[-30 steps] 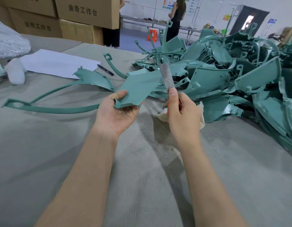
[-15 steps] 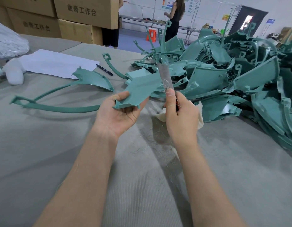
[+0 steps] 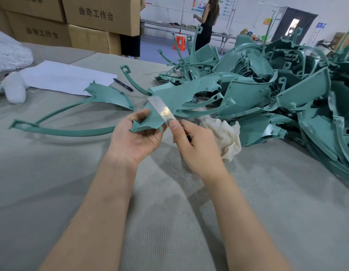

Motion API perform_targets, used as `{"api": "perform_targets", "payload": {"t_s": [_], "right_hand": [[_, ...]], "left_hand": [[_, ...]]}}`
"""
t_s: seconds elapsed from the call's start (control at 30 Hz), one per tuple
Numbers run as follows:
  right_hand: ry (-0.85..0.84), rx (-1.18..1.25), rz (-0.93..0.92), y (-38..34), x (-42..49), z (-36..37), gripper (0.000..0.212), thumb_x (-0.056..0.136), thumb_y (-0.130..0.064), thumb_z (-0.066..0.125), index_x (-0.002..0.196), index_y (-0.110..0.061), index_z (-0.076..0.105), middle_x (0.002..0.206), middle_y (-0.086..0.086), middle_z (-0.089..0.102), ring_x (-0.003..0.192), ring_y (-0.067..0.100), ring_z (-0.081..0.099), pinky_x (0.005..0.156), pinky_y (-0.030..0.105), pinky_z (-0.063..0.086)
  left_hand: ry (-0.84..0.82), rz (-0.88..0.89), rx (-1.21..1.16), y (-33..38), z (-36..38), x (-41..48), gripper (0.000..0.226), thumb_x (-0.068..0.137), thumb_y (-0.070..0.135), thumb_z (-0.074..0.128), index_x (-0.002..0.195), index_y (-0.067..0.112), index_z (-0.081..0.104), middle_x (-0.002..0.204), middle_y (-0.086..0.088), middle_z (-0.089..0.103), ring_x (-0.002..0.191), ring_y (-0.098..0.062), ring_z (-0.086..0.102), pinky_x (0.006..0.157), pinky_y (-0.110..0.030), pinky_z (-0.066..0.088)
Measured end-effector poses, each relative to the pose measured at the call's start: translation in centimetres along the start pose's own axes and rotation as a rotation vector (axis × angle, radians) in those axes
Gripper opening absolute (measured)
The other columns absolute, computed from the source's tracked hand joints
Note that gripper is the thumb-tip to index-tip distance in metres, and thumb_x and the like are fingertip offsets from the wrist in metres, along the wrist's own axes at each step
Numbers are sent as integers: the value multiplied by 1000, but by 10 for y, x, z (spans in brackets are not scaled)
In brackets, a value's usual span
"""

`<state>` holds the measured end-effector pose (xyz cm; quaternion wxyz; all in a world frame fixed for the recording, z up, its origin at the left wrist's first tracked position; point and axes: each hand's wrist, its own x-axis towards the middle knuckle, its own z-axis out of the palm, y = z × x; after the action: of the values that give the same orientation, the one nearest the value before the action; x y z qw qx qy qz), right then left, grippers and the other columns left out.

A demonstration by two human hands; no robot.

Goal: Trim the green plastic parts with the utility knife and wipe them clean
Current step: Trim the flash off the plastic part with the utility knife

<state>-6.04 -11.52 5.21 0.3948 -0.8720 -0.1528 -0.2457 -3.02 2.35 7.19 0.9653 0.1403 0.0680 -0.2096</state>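
Note:
My left hand (image 3: pixel 136 137) grips the near end of a green plastic part (image 3: pixel 170 98), palm up, thumb on its top face. My right hand (image 3: pixel 195 145) holds the utility knife (image 3: pixel 162 109); its silver blade lies flat across the part's near edge and points up and to the left. A big pile of green plastic parts (image 3: pixel 277 90) fills the right side of the table. Just behind my right hand lies a crumpled off-white cloth (image 3: pixel 225 135).
A long green part with curved arms (image 3: pixel 76 118) lies on the grey table to the left. Behind it are a white sheet of paper (image 3: pixel 66 76), a black pen (image 3: pixel 122 84) and a white object (image 3: pixel 14 89). Cardboard boxes (image 3: pixel 95 16) stand at the back left. A person (image 3: pixel 207 22) stands at a far bench.
The knife blade has tilted from upright to leaning left across the part's edge. My left hand has turned the part, and both hands sit a little lower.

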Motion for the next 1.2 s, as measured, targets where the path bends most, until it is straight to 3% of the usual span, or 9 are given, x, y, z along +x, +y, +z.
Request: {"api": "perform_targets", "payload": {"t_s": [0.07, 0.13, 0.27, 0.33, 0.57, 0.7, 0.87, 1.07, 1.2], "right_hand": [[-87, 35, -7, -3, -1, -2, 56, 95, -51, 38, 69, -4, 54, 56, 13, 55, 53, 23, 51, 57, 43, 46], [-205, 95, 0, -5, -2, -5, 50, 98, -45, 43, 65, -9, 54, 52, 7, 53, 46, 12, 47, 53, 36, 45], [-536, 326, 64, -8, -6, -13, 44, 99, -42, 47, 67, -13, 58, 53, -3, 48, 49, 9, 48, 48, 27, 44], [-603, 443, 139, -7, -5, -21, 44, 99, -44, 44, 72, -14, 62, 56, 2, 51, 47, 9, 49, 48, 22, 44], [-442, -22, 563, 18, 1, -14, 48, 100, -47, 44, 77, -10, 63, 59, 0, 61, 52, 19, 61, 55, 32, 54], [-411, -366, 399, 22, 1, 4, 40, 98, -40, 51, 68, -13, 58, 65, 1, 57, 72, 23, 57, 61, 32, 43], [-417, -378, 425, 20, 12, 13, 17, 93, -27, 60, 99, -12, 64, 98, 7, 68, 95, 24, 61, 82, 38, 53], [-487, -502, 502, 12, 38, 42, 54, 83, -62, 63, 97, -10, 61, 88, 6, 62, 78, 25, 54, 60, 30, 37], [-381, -483, 419, 1, 45, 66, 50, 88, -62, 56, 98, -13, 58, 88, 4, 53, 81, 24, 48, 61, 31, 32]], "left_hand": [[26, 40, 10, 1, -2, 3, 61, 72, 2, 47, 133, 0, 51, 130, -13, 58, 114, -25, 62, 64, -27, 57], [17, 54, 29, 2, -2, 2, 54, 71, 2, 48, 125, 1, 55, 131, -11, 57, 127, -20, 50, 77, -25, 53], [76, 136, 110, 8, -1, 3, 32, 89, 11, 51, 118, 3, 60, 108, -12, 70, 109, -25, 63, 60, -27, 58], [82, 270, 140, 13, -1, 3, 24, 93, 13, 48, 111, 6, 61, 95, -10, 71, 88, -24, 66, 67, -25, 57], [127, 765, 24, 26, -2, 5, 23, 96, 10, 46, 117, 13, 58, 92, -5, 72, 82, -23, 70, 64, -33, 57], [149, 748, 82, 22, -4, 9, 20, 97, 11, 45, 110, 15, 59, 97, -4, 70, 89, -24, 68, 75, -38, 56], [154, 690, 85, 20, -5, 12, 18, 97, 12, 44, 105, 16, 60, 94, -4, 70, 83, -24, 67, 69, -35, 55], [161, 625, 79, 14, -8, 14, 17, 97, 12, 44, 99, 15, 60, 83, -4, 70, 69, -20, 67, 54, -27, 54], [173, 614, 60, 16, -9, 16, 16, 97, 13, 44, 105, 13, 58, 89, -6, 68, 73, -21, 66, 54, -26, 54]]}}
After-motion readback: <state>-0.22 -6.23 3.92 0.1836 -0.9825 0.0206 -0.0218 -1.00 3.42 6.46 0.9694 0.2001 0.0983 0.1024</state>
